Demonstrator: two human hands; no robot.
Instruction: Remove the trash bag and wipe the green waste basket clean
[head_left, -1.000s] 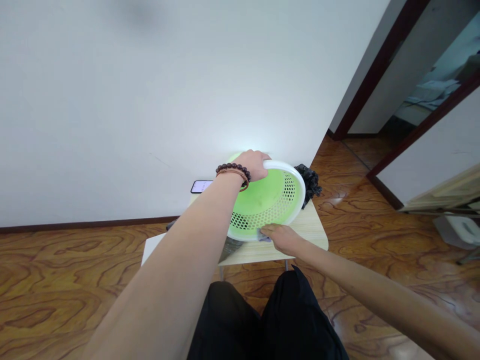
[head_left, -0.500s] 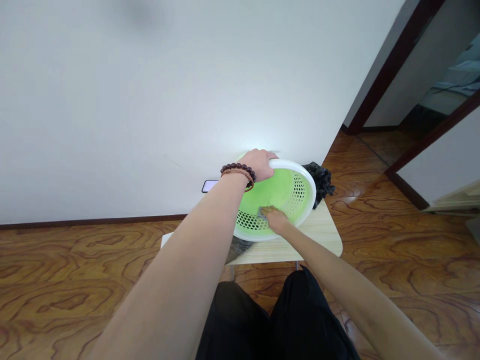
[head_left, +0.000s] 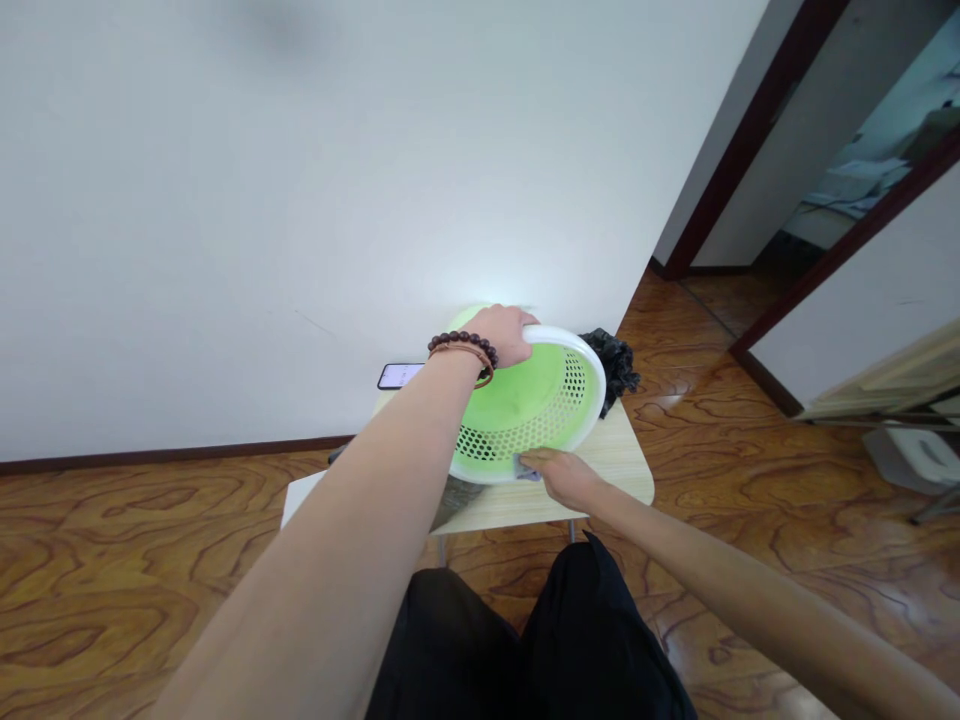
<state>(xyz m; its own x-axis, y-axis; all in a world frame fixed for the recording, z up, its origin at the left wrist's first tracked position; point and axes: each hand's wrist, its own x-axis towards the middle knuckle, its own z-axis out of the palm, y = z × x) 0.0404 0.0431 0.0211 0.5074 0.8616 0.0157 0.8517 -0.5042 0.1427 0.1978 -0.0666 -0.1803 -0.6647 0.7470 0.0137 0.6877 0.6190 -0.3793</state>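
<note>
A green plastic basket [head_left: 516, 393] with a white rim and perforated sides is tilted over the small table, its opening facing me. My left hand [head_left: 501, 333], a beaded bracelet on its wrist, grips the rim at the top left. At the near rim, my right hand [head_left: 564, 476] presses a small greyish cloth [head_left: 527, 468] against the edge, fingers closed on it.
The pale wood-grain table [head_left: 621, 462] stands against a white wall [head_left: 300, 200]. A phone [head_left: 399, 376] lies at the back left, and a crumpled black plastic bag [head_left: 611, 365] at the right. A doorway opens at right; a white stool-like object [head_left: 911, 455] is on the floor.
My right hand has moved with the cloth from inside the basket to its near rim. My left hand keeps its grip. The whole view has shifted slightly.
</note>
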